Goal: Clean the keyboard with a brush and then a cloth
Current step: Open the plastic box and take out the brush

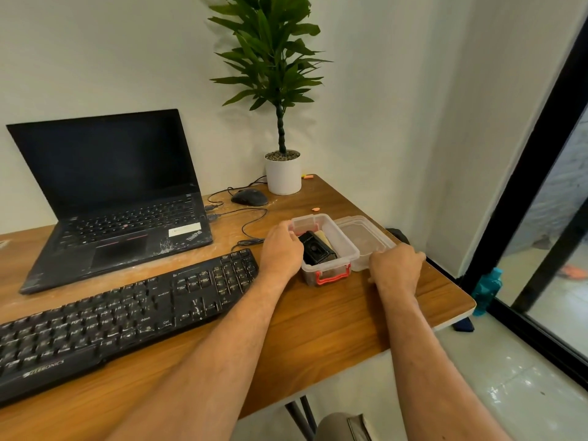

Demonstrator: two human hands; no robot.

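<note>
From the head view, a black keyboard lies slantwise across the near left of a wooden desk, its keys flecked with pale dust. Just beyond its right end stands a small clear plastic box with a red latch on its near wall; its clear lid lies off, right beside it on the right. Inside the box sits a black object with something pale behind it; what either is cannot be told, and neither a brush nor a cloth can be made out for certain. The left hand is at the box's left rim, fingers curled over the edge and toward the black object, though whether they actually clasp anything is hidden by the back of the hand. The right hand rests at the near right corner of the lid, fingers bent down over its edge and gripping it. Behind the keyboard an open black laptop stands with a dark screen. A black wired mouse lies to its right, near a white pot holding a tall green plant in the desk's far corner. A blue bottle stands on the floor past the desk's right edge.
</note>
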